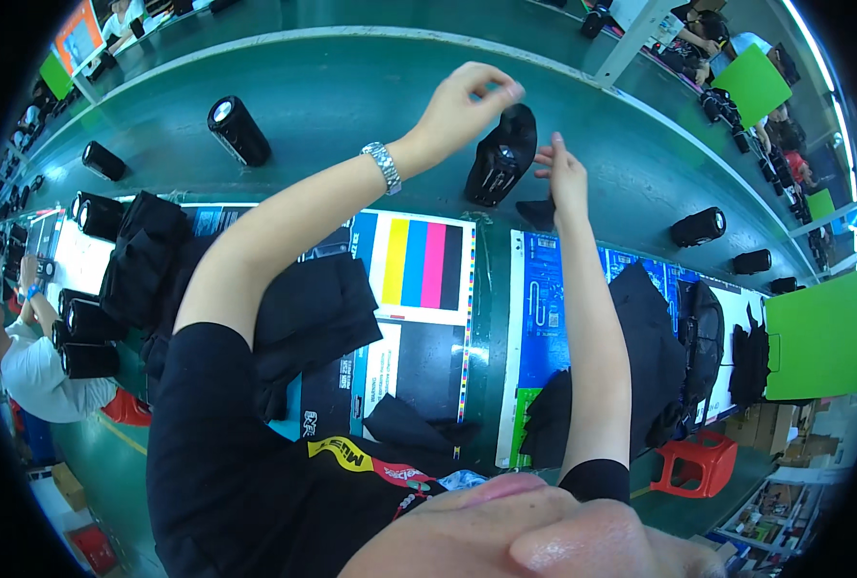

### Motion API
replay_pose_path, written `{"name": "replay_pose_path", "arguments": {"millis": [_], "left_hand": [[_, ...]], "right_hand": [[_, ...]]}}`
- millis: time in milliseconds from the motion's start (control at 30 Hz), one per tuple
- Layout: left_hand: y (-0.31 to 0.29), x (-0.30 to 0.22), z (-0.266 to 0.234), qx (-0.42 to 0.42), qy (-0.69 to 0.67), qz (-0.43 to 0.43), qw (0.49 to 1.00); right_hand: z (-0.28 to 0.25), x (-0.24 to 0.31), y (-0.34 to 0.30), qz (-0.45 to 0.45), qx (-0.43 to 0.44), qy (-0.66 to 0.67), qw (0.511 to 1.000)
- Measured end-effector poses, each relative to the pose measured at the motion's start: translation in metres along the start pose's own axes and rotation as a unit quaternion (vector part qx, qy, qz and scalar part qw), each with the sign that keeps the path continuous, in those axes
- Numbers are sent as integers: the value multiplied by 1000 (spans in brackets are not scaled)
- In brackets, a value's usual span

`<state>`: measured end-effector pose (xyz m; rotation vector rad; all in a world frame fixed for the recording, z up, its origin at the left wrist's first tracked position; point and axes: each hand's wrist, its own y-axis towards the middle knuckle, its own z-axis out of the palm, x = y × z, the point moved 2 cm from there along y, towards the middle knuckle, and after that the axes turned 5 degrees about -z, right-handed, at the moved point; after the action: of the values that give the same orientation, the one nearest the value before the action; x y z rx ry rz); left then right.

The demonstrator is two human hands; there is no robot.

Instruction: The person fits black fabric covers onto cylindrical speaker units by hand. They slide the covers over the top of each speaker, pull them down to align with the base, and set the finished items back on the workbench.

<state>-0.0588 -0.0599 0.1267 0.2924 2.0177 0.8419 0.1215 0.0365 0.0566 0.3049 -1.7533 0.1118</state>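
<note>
A black cylindrical speaker (494, 181) stands on the green belt in front of me, its upper part inside a soft black cloth pouch (518, 125). My left hand (467, 106) is at the top of the pouch, thumb and forefinger curled together in a pinch. Whatever lies between those fingertips is too small to make out. Just right of the pouch, my right hand (565, 178) has its fingers apart and holds nothing visible. A dark flap of cloth (536, 214) lies by my right wrist.
More black speakers stand or lie along the belt, one at left (238, 130) and one at right (700, 227). Stacks of black cloth pouches (317, 313) cover the near tabletop. A metal post (631, 48) rises beyond the belt. Co-workers sit at both sides; a red stool (695, 464) is at right.
</note>
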Motion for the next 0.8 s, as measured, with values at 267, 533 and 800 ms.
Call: {"name": "replay_pose_path", "arguments": {"millis": [267, 533, 800], "left_hand": [[-21, 75, 70, -86, -496, -433, 747], [-31, 62, 99, -57, -383, -267, 882], [-48, 91, 120, -222, -340, -336, 850]], "right_hand": [[66, 14, 27, 55, -50, 231, 970], [39, -50, 35, -18, -75, 314, 946], [39, -87, 49, -14, -47, 269, 962]]}}
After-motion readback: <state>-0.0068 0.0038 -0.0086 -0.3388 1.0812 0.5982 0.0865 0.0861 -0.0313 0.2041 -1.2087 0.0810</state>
